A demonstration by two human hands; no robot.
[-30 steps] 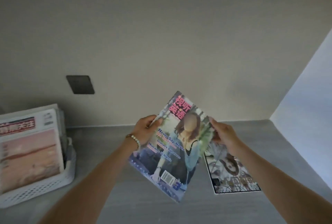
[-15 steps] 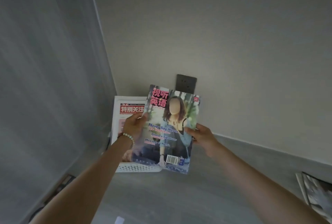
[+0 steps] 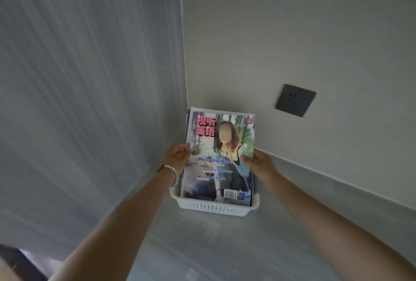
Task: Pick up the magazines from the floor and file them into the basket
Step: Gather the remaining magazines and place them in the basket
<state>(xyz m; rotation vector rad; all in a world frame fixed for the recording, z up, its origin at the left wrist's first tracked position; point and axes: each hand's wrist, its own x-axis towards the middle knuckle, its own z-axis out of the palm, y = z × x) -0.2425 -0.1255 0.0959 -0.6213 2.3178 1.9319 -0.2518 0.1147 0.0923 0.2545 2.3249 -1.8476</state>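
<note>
Head view, looking down into a corner of the room: white plastic basket [image 3: 213,208] with a perforated front wall, set on the grey floor [image 3: 225,247] right in the corner, close to the pale wall [image 3: 292,33] behind and the grey striped panel [image 3: 90,78] on the left. Standing upright inside, a colour magazine [image 3: 221,156] at the very front, its lower edge down behind the front wall of the basket. Behind it, only edges visible, more printed matter [image 3: 188,123], also upright; number impossible to tell.

Glossy cover facing the camera: red Chinese title at top left, a seated figure in a blue jacket at centre, blue headlines "Never Say Never", "Clinton's Signatures" and "Welcome to Narnia" down the left side, a barcode and a blue "3" at bottom right. Top edge of the cover well above the basket rim, roughly two thirds of the page exposed.

Left hand [image 3: 177,156] clamped on the left edge of the magazine at mid-height, thumb on the cover, a bracelet [image 3: 172,171] of pale beads at the wrist. Right hand [image 3: 258,163] clamped on the right edge at about the same height, thumb across the cover. Hands apart, one at each side of the page. Dark socket plate [image 3: 295,100] on the wall, up and to the right of the basket.
</note>
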